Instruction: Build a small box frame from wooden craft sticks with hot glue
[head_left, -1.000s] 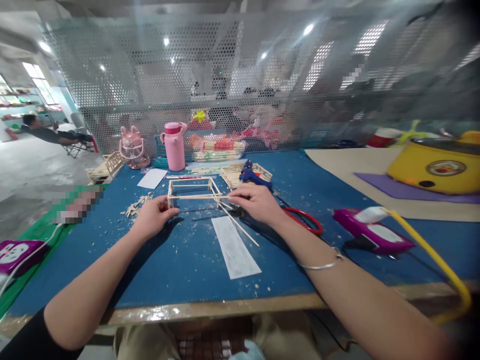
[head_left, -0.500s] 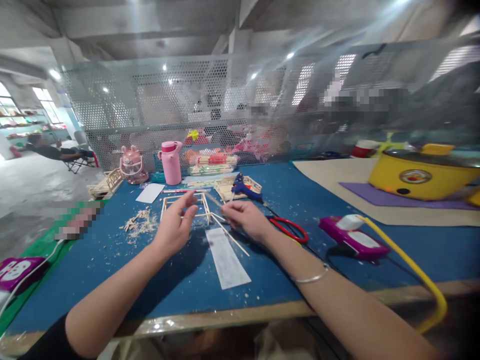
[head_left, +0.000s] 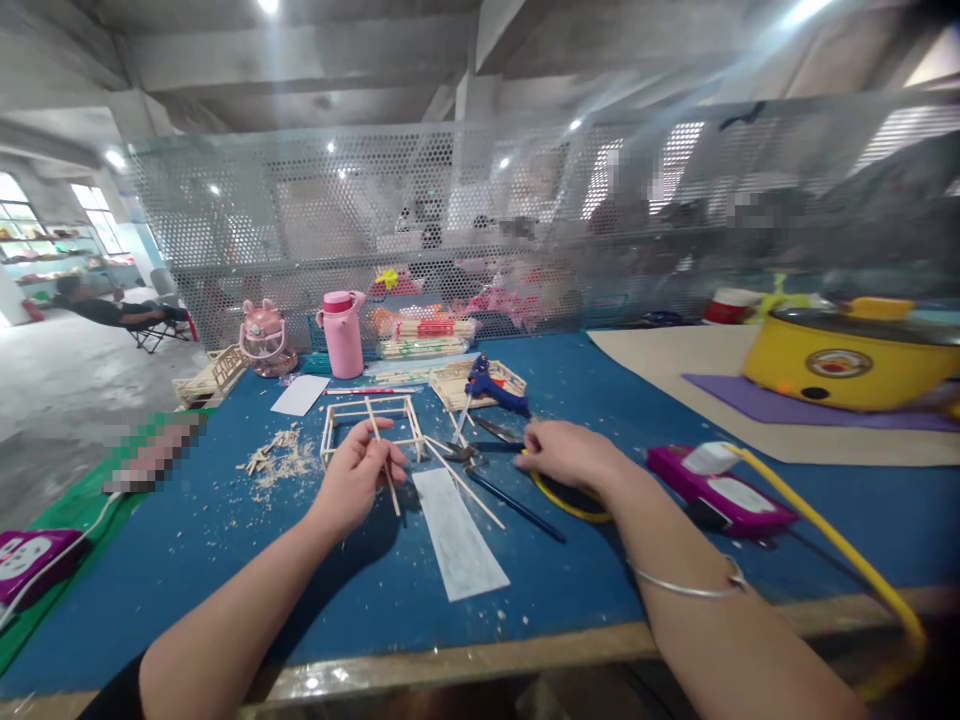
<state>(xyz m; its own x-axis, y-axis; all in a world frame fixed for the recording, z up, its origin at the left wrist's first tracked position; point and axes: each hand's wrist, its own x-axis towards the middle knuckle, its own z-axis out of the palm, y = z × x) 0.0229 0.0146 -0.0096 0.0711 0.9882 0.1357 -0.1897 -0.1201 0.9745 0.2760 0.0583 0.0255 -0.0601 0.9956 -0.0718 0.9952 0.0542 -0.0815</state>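
Observation:
My left hand (head_left: pixel 360 475) pinches a thin wooden stick (head_left: pixel 393 490), which slants across the fingers. Behind it stands a small rectangular frame of wooden sticks (head_left: pixel 411 418). To the right, my right hand (head_left: pixel 566 455) is closed, its fingertips at one handle of the dark-handled pliers (head_left: pixel 517 503); the palm hides part of that handle. The pliers lie spread, jaws to the left. Under the same hand shows a yellow handle loop (head_left: pixel 581 512), and beside the jaws lies a metal blade (head_left: pixel 496 430). Loose sticks (head_left: pixel 476 495) rest over a white paper strip (head_left: pixel 459 545).
A blue glue gun (head_left: pixel 491 388) lies on a wooden lattice piece behind the pliers. Wood scraps (head_left: pixel 281 455) are scattered at left. Pink bottle (head_left: pixel 343 338) and jug (head_left: pixel 266 340) stand at the back. Purple power strip (head_left: pixel 724 490) and yellow electric pot (head_left: pixel 847 355) are at right.
My left hand now has the stick, which was at my right hand before. My right hand has moved right and down onto the tools, covering the red loop seen earlier.

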